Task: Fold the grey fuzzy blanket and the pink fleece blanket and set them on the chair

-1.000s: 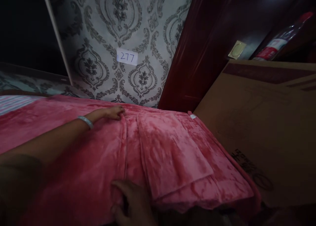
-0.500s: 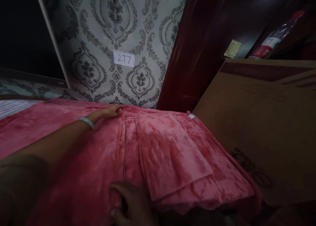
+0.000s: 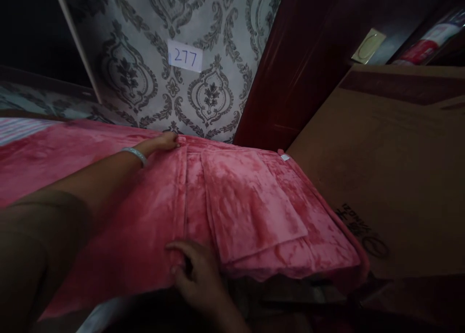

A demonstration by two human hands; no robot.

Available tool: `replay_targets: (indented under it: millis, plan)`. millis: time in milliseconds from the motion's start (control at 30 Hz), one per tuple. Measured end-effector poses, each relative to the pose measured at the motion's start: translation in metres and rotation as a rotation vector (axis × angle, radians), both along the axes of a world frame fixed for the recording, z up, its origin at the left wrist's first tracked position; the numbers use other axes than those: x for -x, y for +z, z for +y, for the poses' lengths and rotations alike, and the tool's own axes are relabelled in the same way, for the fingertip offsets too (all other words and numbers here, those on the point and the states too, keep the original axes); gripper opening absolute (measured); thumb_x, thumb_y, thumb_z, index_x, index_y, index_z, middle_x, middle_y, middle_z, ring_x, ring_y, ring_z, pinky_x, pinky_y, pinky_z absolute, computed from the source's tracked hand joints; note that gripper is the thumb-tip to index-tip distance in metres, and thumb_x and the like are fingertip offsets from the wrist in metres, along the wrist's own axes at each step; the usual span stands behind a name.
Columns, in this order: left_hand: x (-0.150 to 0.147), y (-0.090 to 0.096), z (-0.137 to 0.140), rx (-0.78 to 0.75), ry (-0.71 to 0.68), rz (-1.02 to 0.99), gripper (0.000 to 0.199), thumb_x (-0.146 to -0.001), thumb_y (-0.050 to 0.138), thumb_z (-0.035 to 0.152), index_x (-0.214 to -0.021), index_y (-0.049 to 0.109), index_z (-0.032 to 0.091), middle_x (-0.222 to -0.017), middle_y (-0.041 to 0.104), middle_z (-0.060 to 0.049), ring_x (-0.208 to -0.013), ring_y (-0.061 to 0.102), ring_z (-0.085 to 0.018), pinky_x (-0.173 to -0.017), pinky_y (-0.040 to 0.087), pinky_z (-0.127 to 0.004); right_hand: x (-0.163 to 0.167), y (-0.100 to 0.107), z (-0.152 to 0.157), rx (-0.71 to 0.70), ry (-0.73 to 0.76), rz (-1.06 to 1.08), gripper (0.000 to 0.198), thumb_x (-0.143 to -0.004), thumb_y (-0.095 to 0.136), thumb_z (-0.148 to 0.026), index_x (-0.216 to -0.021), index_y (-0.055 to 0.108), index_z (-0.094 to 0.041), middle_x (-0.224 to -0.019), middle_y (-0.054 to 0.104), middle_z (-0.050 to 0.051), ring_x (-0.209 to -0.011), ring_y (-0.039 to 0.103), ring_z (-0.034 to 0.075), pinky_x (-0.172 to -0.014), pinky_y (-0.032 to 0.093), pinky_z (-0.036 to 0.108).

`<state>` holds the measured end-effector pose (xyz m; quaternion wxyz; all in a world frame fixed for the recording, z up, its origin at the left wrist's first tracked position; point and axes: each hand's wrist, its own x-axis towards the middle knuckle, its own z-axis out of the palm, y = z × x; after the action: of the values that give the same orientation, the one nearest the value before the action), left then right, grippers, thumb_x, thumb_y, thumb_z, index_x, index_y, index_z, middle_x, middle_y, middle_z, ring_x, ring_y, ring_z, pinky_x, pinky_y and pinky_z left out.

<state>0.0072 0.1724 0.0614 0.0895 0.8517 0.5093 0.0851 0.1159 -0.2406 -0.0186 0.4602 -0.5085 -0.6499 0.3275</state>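
A plush pink-red blanket [image 3: 131, 226] lies spread out, with a folded rectangular section [image 3: 250, 202] on top at the right. A raised fold edge runs across it from the far side to the near side. My left hand [image 3: 167, 141], with a light bangle at the wrist, pinches this edge at the far end by the wall. At the near end, my right hand [image 3: 199, 270] has thumb and fingers curled round the same edge. A small white tag [image 3: 285, 157] shows at the blanket's far right corner.
A large cardboard box [image 3: 392, 178] stands against the right side, with a bottle [image 3: 425, 47] behind it. Dark red wood panelling [image 3: 276, 81] and patterned wallpaper with a paper label "277" [image 3: 185, 55] are at the back. A dark screen [image 3: 36, 32] is upper left; striped cloth [image 3: 22, 129] lies below.
The view has tipped downward, so everything sits higher in the picture and the blanket's near edge shows. Both hands keep hold of the same fold edge.
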Motion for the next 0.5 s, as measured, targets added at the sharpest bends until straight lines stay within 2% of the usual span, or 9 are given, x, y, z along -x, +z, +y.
replay_targets:
  millis: [133,233,333,400,500]
  plan:
    - [-0.012,-0.004,-0.003,-0.062,0.057,-0.035,0.033,-0.092,0.059,0.036,-0.113,0.064,0.011,-0.112,0.068,-0.011,-0.103,0.063,-0.020,-0.094,0.050,-0.038,0.001,-0.004,-0.004,0.060,-0.148,0.122,0.044,-0.076,0.052,-0.012,-0.115,0.070,-0.024,-0.105,0.071,0.001,-0.097,0.067,0.018,-0.088,0.053,0.029]
    - [-0.017,-0.017,-0.010,-0.058,0.067,-0.059,0.031,-0.092,0.062,0.040,-0.109,0.065,0.014,-0.113,0.068,-0.009,-0.104,0.064,-0.021,-0.094,0.051,-0.042,0.002,-0.008,-0.003,0.089,-0.225,0.131,0.042,-0.076,0.051,-0.012,-0.111,0.071,-0.023,-0.098,0.071,0.001,-0.088,0.066,0.018,-0.079,0.053,0.027]
    - [-0.016,-0.030,-0.017,-0.018,0.049,-0.070,0.026,-0.088,0.067,0.035,-0.101,0.068,0.013,-0.106,0.071,-0.009,-0.102,0.066,-0.022,-0.093,0.051,-0.040,0.004,-0.009,-0.001,0.033,-0.210,0.062,0.041,-0.073,0.050,-0.008,-0.106,0.071,-0.022,-0.101,0.072,0.002,-0.094,0.066,0.019,-0.086,0.052,0.030]
    - [-0.010,-0.031,-0.019,-0.011,0.048,-0.094,0.030,-0.089,0.065,0.033,-0.110,0.066,0.012,-0.111,0.070,-0.010,-0.104,0.066,-0.023,-0.094,0.051,-0.041,0.005,-0.009,-0.002,-0.004,-0.185,0.018,0.041,-0.073,0.050,-0.008,-0.106,0.071,-0.021,-0.104,0.072,0.003,-0.098,0.067,0.019,-0.089,0.052,0.032]
    - [0.004,-0.019,-0.022,-0.012,0.042,-0.143,0.042,-0.091,0.064,0.032,-0.127,0.059,0.013,-0.128,0.064,-0.013,-0.113,0.063,-0.023,-0.100,0.049,-0.045,0.001,-0.004,-0.007,-0.039,-0.182,-0.065,0.043,-0.077,0.052,-0.010,-0.115,0.069,-0.021,-0.108,0.072,0.004,-0.099,0.067,0.020,-0.089,0.053,0.034]
